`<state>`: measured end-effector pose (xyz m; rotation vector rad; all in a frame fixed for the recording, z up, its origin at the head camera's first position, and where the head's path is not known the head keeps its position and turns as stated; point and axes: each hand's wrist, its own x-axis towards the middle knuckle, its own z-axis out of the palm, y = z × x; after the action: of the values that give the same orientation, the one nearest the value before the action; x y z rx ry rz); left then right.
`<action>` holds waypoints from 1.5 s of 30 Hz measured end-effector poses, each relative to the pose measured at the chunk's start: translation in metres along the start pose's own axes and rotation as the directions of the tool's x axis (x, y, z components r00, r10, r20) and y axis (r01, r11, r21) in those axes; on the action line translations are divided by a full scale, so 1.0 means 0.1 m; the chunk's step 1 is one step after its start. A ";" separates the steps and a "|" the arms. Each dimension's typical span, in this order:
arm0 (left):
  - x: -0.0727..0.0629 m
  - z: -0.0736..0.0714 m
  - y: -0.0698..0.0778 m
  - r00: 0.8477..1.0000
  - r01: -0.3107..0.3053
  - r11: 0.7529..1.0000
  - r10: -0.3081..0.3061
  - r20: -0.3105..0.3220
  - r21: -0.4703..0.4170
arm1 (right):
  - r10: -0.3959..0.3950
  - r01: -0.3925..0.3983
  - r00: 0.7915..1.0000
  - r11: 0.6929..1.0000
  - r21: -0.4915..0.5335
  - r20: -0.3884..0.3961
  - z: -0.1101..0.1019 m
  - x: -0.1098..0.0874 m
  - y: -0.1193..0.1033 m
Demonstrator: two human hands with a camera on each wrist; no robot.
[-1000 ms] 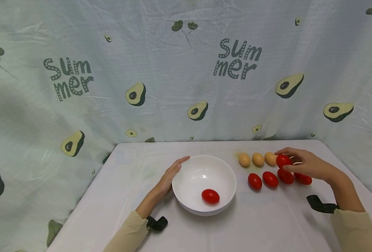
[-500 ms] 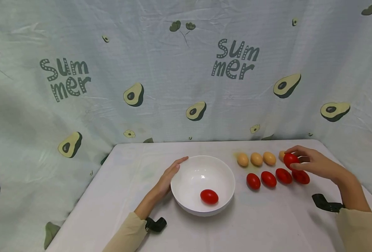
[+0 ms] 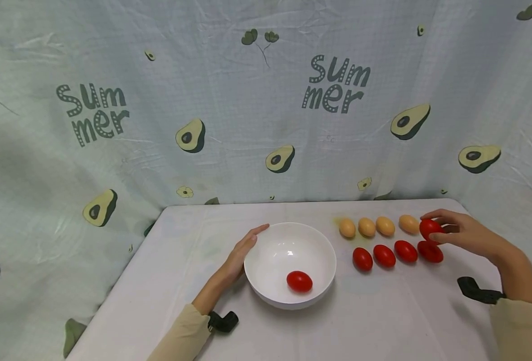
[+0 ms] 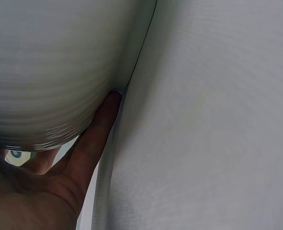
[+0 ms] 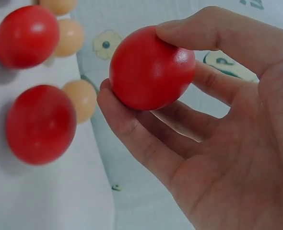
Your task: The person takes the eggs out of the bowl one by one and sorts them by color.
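Note:
My right hand (image 3: 471, 231) pinches a red egg (image 3: 430, 230) between thumb and fingers. In the head view this egg overlaps the far end of a row of red eggs (image 3: 406, 251). The right wrist view shows the held egg (image 5: 151, 69) large, with the thumb on one side and a fingertip under the other. My left hand (image 3: 239, 256) rests along the left outside of a white bowl (image 3: 288, 301), its fingers fairly straight. One red egg (image 3: 299, 282) lies inside the bowl. In the left wrist view, a finger of the left hand (image 4: 50, 187) touches the bowl's ridged outer wall (image 4: 45, 72).
Behind the red eggs lies a row of tan eggs (image 3: 385, 226). All stand on a white-covered table (image 3: 360, 321). A hanging cloth (image 3: 239, 90) with avocado prints closes off the back and sides. Black wrist cameras sit on both forearms.
My right hand has moved right with the red egg, uncovering the rightmost tan egg and more of the last red egg in the row. The left hand and bowl stay in place.

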<state>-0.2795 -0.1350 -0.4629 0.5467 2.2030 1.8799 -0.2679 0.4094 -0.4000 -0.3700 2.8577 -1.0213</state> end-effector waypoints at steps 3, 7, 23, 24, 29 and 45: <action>0.00 0.00 0.01 1.000 0.002 1.000 -0.002 0.001 -0.002 | 0.009 -0.009 1.000 1.000 0.000 -0.012 -0.01 -0.02 0.06; 0.01 0.00 -0.01 1.000 0.006 1.000 -0.006 0.002 -0.007 | 0.024 -0.024 0.999 1.000 -0.002 -0.025 -0.03 -0.04 0.12; 0.01 -0.01 -0.03 1.000 -0.002 1.000 0.002 0.003 -0.011 | 0.092 -0.093 0.995 0.995 -0.026 -0.028 -0.10 -0.16 0.37; 0.01 -0.01 -0.03 1.000 -0.002 1.000 0.002 0.003 -0.010 | 0.096 -0.096 0.995 0.995 -0.025 -0.026 -0.10 -0.16 0.38; 0.01 -0.01 -0.03 1.000 0.006 1.000 -0.006 0.003 -0.014 | 0.127 -0.128 0.992 0.992 -0.010 -0.015 -0.11 -0.15 0.43; 0.01 0.00 -0.03 1.000 -0.001 1.000 0.001 0.005 -0.011 | 0.135 -0.135 0.991 0.991 -0.023 0.019 -0.08 -0.14 0.55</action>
<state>-0.2811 -0.1354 -0.4654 0.5503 2.1878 1.8878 -0.2668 0.4586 -0.4287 -0.1842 2.8328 -0.9578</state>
